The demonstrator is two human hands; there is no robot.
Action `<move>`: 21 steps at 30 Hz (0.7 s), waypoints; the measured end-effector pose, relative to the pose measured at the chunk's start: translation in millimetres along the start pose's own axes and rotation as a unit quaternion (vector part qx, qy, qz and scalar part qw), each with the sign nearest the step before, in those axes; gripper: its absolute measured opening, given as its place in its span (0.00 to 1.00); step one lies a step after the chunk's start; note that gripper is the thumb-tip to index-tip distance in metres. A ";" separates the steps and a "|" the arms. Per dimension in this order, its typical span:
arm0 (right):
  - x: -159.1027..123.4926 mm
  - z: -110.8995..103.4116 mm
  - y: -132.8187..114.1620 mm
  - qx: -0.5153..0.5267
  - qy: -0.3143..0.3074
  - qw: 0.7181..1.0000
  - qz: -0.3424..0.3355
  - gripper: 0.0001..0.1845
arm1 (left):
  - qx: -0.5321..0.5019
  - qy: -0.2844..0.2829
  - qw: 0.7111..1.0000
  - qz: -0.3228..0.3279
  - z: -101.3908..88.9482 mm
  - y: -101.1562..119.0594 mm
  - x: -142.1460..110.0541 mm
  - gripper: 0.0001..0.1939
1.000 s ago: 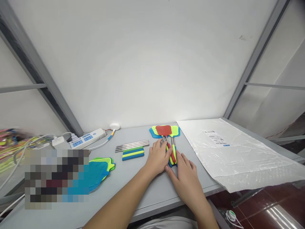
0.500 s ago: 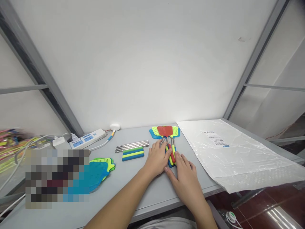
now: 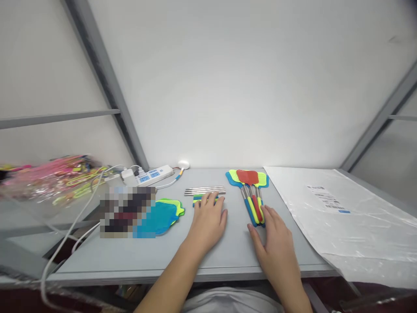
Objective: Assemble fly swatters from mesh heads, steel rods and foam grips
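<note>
My left hand (image 3: 208,221) lies palm down with fingers spread over the coloured handle grips (image 3: 196,198), partly hiding them. Just behind the grips are several metal rods (image 3: 205,190), side by side. A bunch of assembled fly swatters (image 3: 256,206) fans out at the back, with a red head on top of yellow-green and blue ones. Beside the lower ends of their handles rests my right hand (image 3: 276,239), fingers apart and holding nothing. Loose blue and green swatter heads (image 3: 163,215) are stacked to the left of my left hand.
A white plastic mailing bag (image 3: 325,217) with a label covers the right side of the grey table (image 3: 224,261). At the back left are a power strip (image 3: 156,174) and cables. Pink and yellow wrapped goods (image 3: 65,174) lie further left. A pixelated patch hides something near the swatter heads.
My left hand has left the fly swatters and moved left onto the handle grips. My right hand has drawn slightly away from the swatter handles. The camera view has shifted left.
</note>
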State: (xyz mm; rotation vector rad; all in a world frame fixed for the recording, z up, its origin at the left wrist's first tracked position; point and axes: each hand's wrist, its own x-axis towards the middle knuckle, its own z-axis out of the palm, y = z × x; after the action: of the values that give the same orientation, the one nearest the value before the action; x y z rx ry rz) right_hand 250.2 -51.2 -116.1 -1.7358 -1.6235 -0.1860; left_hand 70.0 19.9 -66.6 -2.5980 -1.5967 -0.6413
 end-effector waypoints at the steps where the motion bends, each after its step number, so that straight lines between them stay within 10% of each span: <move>1: -0.1 -0.1 -1.0 0.004 0.009 1.000 -0.008 0.30 | 0.006 0.004 1.000 -0.017 -0.3 -0.8 -1.8 0.19; 8: 17.5 -13.2 -25.7 0.108 0.002 0.993 -0.057 0.23 | -0.012 -0.001 0.997 -0.081 3.3 -1.8 -32.4 0.23; 14: 62.0 -21.6 -68.4 0.068 -0.165 0.968 -0.176 0.27 | -0.054 -0.002 0.994 -0.096 1.4 -7.0 -43.3 0.25; 21: 134.7 -0.2 -101.6 -0.030 -0.352 0.921 -0.167 0.21 | -0.088 0.023 0.990 -0.106 -3.5 -7.1 -41.7 0.19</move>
State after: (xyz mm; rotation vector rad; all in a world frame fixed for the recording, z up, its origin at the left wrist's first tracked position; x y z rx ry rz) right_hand 183.3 49.2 1.7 -1.6506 -2.4537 0.2710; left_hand 46.5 -12.9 -79.6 -2.5250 -1.9005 -0.8865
